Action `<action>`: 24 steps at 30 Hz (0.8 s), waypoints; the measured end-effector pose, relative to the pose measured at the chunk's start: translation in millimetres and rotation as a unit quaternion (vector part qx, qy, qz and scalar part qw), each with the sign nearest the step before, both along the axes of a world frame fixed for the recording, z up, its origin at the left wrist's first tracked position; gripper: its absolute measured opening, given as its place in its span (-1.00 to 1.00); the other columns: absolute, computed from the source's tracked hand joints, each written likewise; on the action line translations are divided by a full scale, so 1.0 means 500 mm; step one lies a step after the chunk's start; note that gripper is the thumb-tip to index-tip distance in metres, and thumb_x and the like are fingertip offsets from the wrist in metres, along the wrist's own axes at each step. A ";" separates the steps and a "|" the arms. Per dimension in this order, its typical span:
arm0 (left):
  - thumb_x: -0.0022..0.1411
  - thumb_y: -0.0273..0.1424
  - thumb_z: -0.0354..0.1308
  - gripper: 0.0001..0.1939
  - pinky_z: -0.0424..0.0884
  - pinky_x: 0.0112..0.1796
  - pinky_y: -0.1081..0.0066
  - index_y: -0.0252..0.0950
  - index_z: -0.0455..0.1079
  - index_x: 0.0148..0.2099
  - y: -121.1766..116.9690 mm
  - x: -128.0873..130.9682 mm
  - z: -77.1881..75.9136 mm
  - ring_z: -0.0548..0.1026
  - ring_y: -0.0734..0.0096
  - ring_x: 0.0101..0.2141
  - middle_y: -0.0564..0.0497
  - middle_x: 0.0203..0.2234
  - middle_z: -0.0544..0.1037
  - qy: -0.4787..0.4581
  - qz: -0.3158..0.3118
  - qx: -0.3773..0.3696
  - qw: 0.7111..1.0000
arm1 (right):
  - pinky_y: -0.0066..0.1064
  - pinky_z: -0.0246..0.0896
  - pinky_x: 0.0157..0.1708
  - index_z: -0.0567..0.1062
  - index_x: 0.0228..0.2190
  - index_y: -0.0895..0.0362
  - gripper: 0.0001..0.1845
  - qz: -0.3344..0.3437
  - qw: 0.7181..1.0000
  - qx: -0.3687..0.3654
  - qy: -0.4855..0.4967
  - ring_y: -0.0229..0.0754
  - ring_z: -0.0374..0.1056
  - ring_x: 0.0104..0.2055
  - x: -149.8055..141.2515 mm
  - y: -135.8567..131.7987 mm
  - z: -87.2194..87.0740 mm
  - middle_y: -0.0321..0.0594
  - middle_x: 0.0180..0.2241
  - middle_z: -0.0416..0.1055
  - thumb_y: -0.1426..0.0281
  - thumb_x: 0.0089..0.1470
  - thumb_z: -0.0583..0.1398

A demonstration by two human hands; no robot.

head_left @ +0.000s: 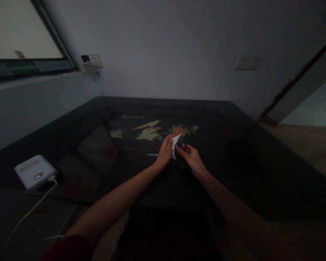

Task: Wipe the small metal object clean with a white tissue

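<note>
Both my arms reach forward over a dark table (220, 119) with a bird-and-flower picture (152, 131) on its top. My left hand (165, 152) is closed, pinching a small folded piece of white paper (175, 145) that stands up between the hands. My right hand (191, 158) is closed too, its fingertips meeting the paper's right side, with a small dark thing at its fingertips that I cannot make out in the dim light. The two hands almost touch each other.
A white box-shaped device (34, 171) with a white cable (32, 208) lies on the table at the left. Wall sockets (91, 62) sit at the back left corner and another socket (247, 62) on the back wall. A window (21, 36) is at the upper left, wooden floor (309, 148) at the right.
</note>
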State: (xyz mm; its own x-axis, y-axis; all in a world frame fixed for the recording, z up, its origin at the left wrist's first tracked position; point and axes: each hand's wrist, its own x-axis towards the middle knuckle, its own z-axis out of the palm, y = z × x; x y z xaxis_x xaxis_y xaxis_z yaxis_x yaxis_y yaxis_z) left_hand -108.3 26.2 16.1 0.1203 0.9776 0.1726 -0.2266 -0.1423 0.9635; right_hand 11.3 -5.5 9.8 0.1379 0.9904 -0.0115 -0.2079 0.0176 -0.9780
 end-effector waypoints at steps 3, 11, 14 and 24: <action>0.24 -0.17 0.03 -0.66 0.32 -0.09 0.37 -0.26 0.40 -0.06 0.006 -0.003 0.004 0.44 0.30 -0.14 -0.04 -0.17 0.51 -0.007 0.010 0.014 1.000 | -0.25 0.32 -0.09 0.50 -0.35 0.14 -0.58 -0.001 1.000 -0.007 0.025 -0.09 0.45 -0.18 -0.002 -0.002 0.003 -0.16 -0.26 0.54 0.21 -0.30 0.41; 0.21 -0.30 0.02 -0.76 0.38 -0.20 0.41 -0.33 0.42 -0.22 0.035 -0.003 0.007 0.49 0.40 -0.32 -0.02 -0.34 0.55 -0.171 -0.002 -0.118 0.978 | -0.16 0.27 0.02 0.54 -0.33 0.13 -0.61 0.053 0.991 0.016 0.121 -0.11 0.43 -0.13 -0.014 -0.008 0.015 -0.17 -0.19 0.52 0.16 -0.20 0.37; 0.21 -0.22 0.02 -0.71 0.39 -0.18 0.40 -0.33 0.43 -0.25 0.030 0.001 0.010 0.52 0.37 -0.29 -0.04 -0.35 0.57 -0.182 -0.025 -0.140 0.973 | -0.13 0.26 0.03 0.55 -0.31 0.12 -0.61 0.067 0.991 0.022 0.117 -0.09 0.43 -0.11 -0.013 -0.011 0.017 -0.18 -0.18 0.52 0.14 -0.18 0.36; 0.18 -0.16 0.05 -0.66 0.36 -0.28 0.42 -0.33 0.46 -0.29 0.036 -0.008 0.003 0.50 0.38 -0.38 0.00 -0.43 0.56 -0.106 0.020 -0.069 0.992 | -0.14 0.26 0.02 0.55 -0.26 0.08 -0.60 0.102 0.989 0.023 0.106 -0.09 0.40 -0.09 -0.016 -0.015 0.014 -0.20 -0.15 0.51 0.17 -0.17 0.36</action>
State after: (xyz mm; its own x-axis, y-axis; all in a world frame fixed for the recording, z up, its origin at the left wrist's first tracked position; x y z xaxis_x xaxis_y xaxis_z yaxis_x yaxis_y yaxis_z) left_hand -112.2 44.0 17.5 0.0562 0.9969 0.0551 -0.4230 -0.0262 0.9057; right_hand 3.3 -12.8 16.9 -0.0652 0.9975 0.0266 -0.4114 -0.0026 -0.9114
